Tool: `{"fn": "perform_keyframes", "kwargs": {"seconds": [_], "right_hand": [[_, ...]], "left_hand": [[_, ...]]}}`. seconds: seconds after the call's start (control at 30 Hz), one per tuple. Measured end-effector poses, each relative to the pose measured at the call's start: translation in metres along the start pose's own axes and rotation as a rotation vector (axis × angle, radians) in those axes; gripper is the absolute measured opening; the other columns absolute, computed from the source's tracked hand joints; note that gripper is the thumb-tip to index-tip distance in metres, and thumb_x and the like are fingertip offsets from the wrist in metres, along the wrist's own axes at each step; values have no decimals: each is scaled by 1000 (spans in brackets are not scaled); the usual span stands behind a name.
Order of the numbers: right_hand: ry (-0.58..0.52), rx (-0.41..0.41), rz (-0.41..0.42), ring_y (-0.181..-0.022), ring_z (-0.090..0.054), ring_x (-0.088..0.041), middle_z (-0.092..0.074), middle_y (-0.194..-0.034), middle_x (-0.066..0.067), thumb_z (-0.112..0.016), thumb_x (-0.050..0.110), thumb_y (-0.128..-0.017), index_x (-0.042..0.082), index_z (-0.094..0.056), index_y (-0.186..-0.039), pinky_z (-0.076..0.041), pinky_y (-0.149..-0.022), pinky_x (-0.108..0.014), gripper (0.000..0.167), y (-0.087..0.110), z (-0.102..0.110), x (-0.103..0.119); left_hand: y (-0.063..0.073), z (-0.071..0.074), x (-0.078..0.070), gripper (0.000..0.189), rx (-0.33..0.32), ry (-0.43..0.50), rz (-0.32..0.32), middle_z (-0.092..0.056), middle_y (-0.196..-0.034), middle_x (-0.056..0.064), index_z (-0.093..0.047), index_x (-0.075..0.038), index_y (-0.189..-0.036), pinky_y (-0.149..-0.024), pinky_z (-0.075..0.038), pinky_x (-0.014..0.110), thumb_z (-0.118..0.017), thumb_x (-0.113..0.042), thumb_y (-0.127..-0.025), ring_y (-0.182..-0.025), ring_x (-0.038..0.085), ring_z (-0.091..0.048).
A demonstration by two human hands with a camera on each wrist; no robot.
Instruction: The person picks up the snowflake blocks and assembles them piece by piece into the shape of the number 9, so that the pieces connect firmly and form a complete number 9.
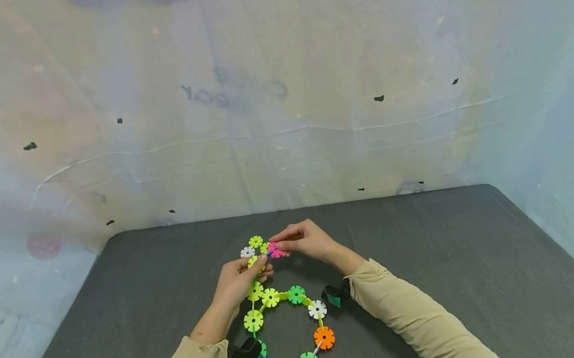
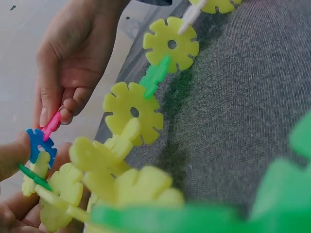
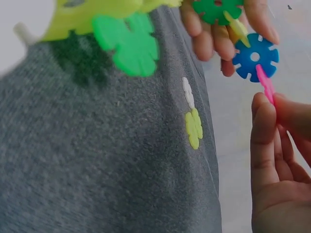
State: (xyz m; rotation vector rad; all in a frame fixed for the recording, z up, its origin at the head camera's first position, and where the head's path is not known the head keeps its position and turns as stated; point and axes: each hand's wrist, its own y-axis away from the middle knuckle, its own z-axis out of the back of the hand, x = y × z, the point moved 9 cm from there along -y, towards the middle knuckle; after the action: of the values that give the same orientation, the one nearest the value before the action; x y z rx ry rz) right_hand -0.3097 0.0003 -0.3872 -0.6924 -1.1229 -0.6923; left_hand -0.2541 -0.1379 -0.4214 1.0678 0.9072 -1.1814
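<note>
Between its thumb and fingertips, my right hand [image 1: 306, 242] pinches a pink notched disc [image 3: 265, 86]. That disc meets the edge of a blue notched disc [image 3: 255, 57] at a slot; how deep it sits cannot be told. With thumb and fingers, my left hand [image 1: 237, 281] grips the linked discs beside the blue one, among them a green disc [image 3: 218, 9] and a small yellow disc [image 3: 237, 28]. From there the chain runs down to a ring of interlocked discs on the table, including an orange disc [image 1: 324, 338] and a white disc [image 1: 317, 309].
Beyond the hands, a loose-looking white disc [image 1: 248, 252] and a yellow disc [image 1: 256, 242] lie on the dark grey table [image 1: 439, 256]. A pale sheet [image 1: 278, 113] hangs behind the table. Each wrist wears a black strap [image 1: 244, 352].
</note>
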Motion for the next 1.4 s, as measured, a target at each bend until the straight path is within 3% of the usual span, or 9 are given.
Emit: {"fn": "perform_keyframes", "kwargs": {"seconds": [0.3,0.57,0.73,0.9,1.07,1.23,1.4], "right_hand": [[-3,18,15,-87,-60,-51,-65,-101,-23,-60,3,-93,-10,-64,-117,-52,-80,-57,27,-2,-5,-1],[17,22,-6,-86,-61,-47,-69,-103,-21,-59,8,-95,-9,-63,-119,-54,-77,-53,29,-6,-6,-3],[37,-5,-61,-87,-62,-43,-69,-99,-19,-59,16,-96,-2,-66,-117,-55,-76,-50,28,-9,-3,-9],[80,-41,-139,-86,-66,-31,-70,-99,-16,-59,24,-97,4,-69,-114,-57,-73,-38,28,-13,0,-22],[142,-16,-228,-89,-66,-18,-70,-105,-10,-60,25,-96,8,-69,-116,-56,-72,-29,27,-18,-2,-38],[215,12,-249,-92,-65,-17,-68,-110,-10,-58,22,-96,6,-66,-121,-55,-72,-27,30,-24,-5,-42],[297,59,-245,-77,-61,-16,-66,-102,-12,-57,13,-96,4,-61,-127,-52,-65,-26,32,-32,-8,-42]], "left_hand": [[1,1,4,41,45,-31,-1,-73,-97,11,-70,1,-105,-87,-55,38,-58,-37,-96,-94,25,-69],[0,4,9,47,72,-69,48,-72,-100,8,-67,-1,-113,-101,-43,51,-57,-44,-95,-93,21,-69],[0,6,12,50,67,-29,79,-71,-102,9,-65,-1,-116,-102,-42,51,-58,-45,-93,-93,20,-70],[-2,10,16,58,49,1,102,-69,-103,10,-61,-1,-122,-104,-41,51,-60,-50,-91,-91,19,-70],[-2,10,18,61,43,21,119,-69,-104,12,-58,-2,-125,-96,-49,44,-60,-52,-90,-85,17,-70],[-3,9,19,57,46,27,128,-69,-103,13,-56,-3,-127,-86,-54,38,-60,-47,-92,-82,16,-70],[-5,9,18,55,39,33,128,-68,-100,13,-55,-3,-130,-78,-56,35,-60,-43,-93,-77,15,-69]]}}
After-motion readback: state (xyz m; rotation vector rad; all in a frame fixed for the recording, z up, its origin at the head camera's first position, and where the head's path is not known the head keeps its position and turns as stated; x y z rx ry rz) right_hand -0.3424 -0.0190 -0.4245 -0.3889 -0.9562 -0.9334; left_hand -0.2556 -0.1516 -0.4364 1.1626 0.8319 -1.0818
